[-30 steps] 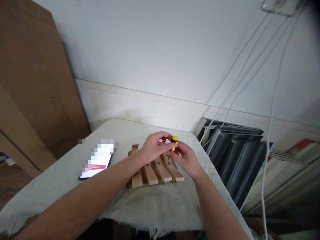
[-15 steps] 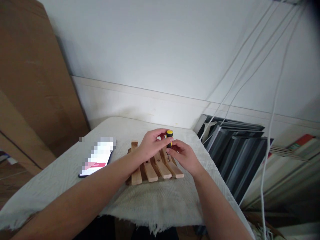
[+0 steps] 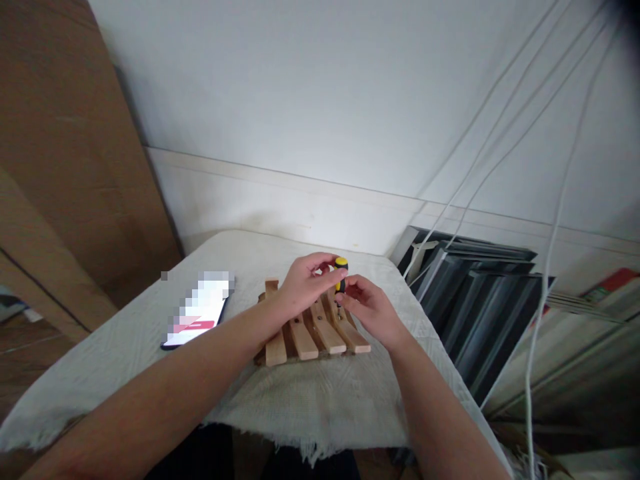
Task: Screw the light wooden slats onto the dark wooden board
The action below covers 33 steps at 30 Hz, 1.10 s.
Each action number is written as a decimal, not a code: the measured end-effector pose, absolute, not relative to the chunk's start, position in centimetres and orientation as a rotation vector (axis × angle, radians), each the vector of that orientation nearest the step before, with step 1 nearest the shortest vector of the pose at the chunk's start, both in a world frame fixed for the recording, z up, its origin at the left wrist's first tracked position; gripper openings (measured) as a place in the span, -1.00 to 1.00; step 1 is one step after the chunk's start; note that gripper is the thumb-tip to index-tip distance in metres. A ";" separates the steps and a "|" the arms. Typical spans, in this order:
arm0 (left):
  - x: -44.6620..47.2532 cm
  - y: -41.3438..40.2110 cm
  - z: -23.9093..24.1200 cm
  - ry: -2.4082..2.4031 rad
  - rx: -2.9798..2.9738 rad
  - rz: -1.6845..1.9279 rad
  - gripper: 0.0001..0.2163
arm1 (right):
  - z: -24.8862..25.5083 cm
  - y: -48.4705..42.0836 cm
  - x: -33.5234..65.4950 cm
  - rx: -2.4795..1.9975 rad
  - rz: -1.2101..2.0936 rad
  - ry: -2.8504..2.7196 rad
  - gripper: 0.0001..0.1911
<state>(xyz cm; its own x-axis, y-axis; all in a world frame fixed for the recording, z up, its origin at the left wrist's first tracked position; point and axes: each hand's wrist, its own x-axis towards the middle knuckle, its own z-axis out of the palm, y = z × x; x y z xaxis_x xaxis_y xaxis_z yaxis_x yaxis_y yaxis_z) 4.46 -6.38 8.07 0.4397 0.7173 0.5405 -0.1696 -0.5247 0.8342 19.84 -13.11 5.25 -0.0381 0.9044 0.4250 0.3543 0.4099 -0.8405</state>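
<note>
A wooden slat rack (image 3: 310,333) lies on a table under a white cloth (image 3: 320,400). A small screwdriver with a yellow and black handle (image 3: 341,270) stands upright over the rack's right slats. My left hand (image 3: 303,287) pinches the top of the handle with thumb and fingers. My right hand (image 3: 367,308) is closed around the lower part of the screwdriver, close to the slat. Both hands touch each other above the rack.
A phone (image 3: 197,313) with a lit screen lies on the cloth left of the rack. Large cardboard sheets (image 3: 65,167) lean at the left. Dark panels (image 3: 470,300) lean against the wall at the right, with white cables (image 3: 545,233) hanging down.
The hands and screwdriver stay on the same spot of the rack with small finger shifts on the handle. The camera has drifted slightly, so the scene sits a little higher.
</note>
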 end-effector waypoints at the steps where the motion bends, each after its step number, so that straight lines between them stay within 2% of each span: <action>1: 4.4 -6.5 8.1 0.466 1.768 1.207 -0.78 | 5.2 -13.1 19.9 -1.129 0.637 -1.627 -0.83; 8: 4.3 -6.5 8.0 0.494 1.670 1.236 -0.69 | 5.2 -13.0 19.9 -1.175 0.603 -1.596 -0.81; 22: 4.4 -6.3 8.0 0.485 1.675 1.235 -0.78 | 5.4 -13.2 19.7 -1.196 0.614 -1.578 -0.76; 33: 4.3 -6.5 7.8 0.548 1.692 1.235 -0.72 | 5.2 -13.0 20.0 -1.126 0.709 -1.552 -0.76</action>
